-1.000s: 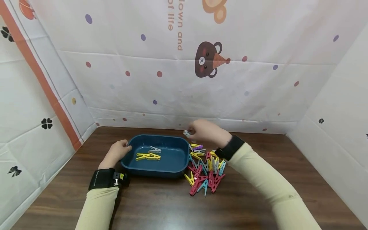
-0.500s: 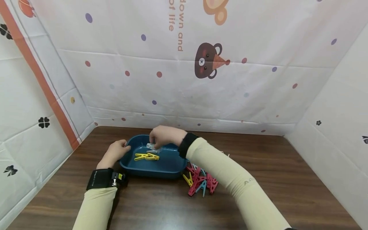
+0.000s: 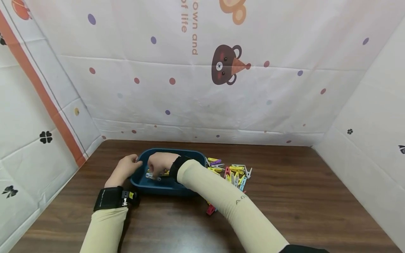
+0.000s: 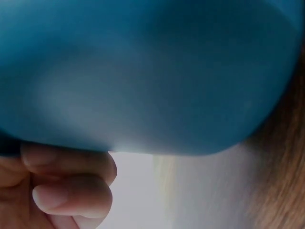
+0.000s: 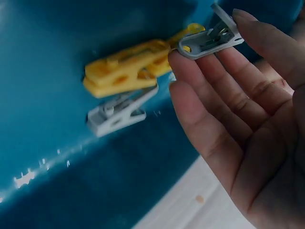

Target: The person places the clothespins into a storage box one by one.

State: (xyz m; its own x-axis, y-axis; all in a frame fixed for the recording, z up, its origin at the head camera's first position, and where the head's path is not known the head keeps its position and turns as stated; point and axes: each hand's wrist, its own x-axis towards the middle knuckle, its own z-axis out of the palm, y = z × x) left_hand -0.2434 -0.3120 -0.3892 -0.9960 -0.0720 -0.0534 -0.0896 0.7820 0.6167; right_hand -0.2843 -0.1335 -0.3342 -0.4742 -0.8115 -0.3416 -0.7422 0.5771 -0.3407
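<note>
My left hand (image 3: 124,171) grips the left rim of the blue plastic basin (image 3: 186,191), and in the left wrist view its curled fingers (image 4: 71,195) sit right against the basin's edge. Inside the basin, my right hand (image 3: 162,162) reaches low over the left half. Thumb and fingers pinch a grey clothespin (image 5: 209,44), seen best in the right wrist view. Beneath it lie yellow clothespins (image 5: 121,69) and another grey clothespin (image 5: 116,114) on the basin floor, partly covered by the right hand in the head view.
A pile of mixed clothespins (image 3: 235,172) in yellow, red, blue, grey and purple lies right of the basin, partly hidden by the right sleeve (image 3: 218,191). Behind the brown wooden table (image 3: 284,196) hangs a white printed sheet (image 3: 133,102).
My right hand has carried the grey clothespin left from above the pile and down into the basin. The left hand has stayed at the rim.
</note>
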